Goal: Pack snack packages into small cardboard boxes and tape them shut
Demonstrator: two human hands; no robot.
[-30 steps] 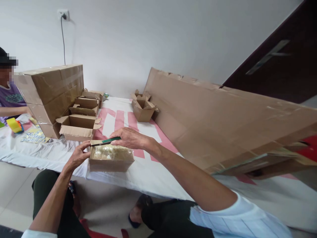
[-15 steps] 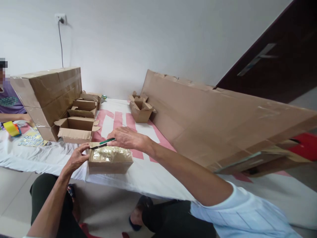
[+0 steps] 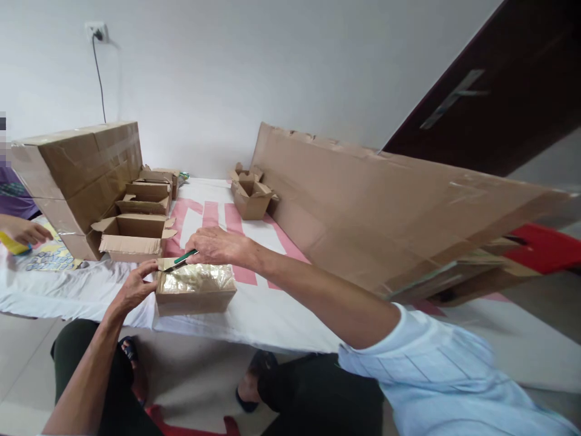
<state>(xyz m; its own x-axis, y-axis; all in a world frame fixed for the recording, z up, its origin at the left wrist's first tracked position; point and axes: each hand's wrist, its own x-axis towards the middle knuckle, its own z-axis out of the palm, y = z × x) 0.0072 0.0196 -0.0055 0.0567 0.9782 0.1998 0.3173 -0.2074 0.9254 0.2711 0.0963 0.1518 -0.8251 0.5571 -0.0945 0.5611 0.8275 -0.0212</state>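
Observation:
A small cardboard box (image 3: 196, 303) stands near the table's front edge, with shiny clear plastic wrapping (image 3: 200, 277) filling its top. My left hand (image 3: 136, 286) grips the box's left end, thumb and fingers pressed against it. In my right hand (image 3: 215, 245) is a green-handled utility knife (image 3: 181, 260). Its blade points down and left and lies at the box's upper left end, close to my left fingertips. Whether the blade has cut into anything cannot be made out.
Open cardboard boxes (image 3: 131, 242) line up beside a stack of taped cartons (image 3: 77, 175) on the left. Two more open boxes (image 3: 250, 200) stand by a large leaning cardboard sheet (image 3: 363, 212). At far left, another person's hand (image 3: 27, 230) is near a yellow tape roll (image 3: 13, 243).
The utility knife now slants more steeply, with its tip still by the box's left end. At far left the other person's hand has moved nearer the yellow tape. My view has shifted slightly.

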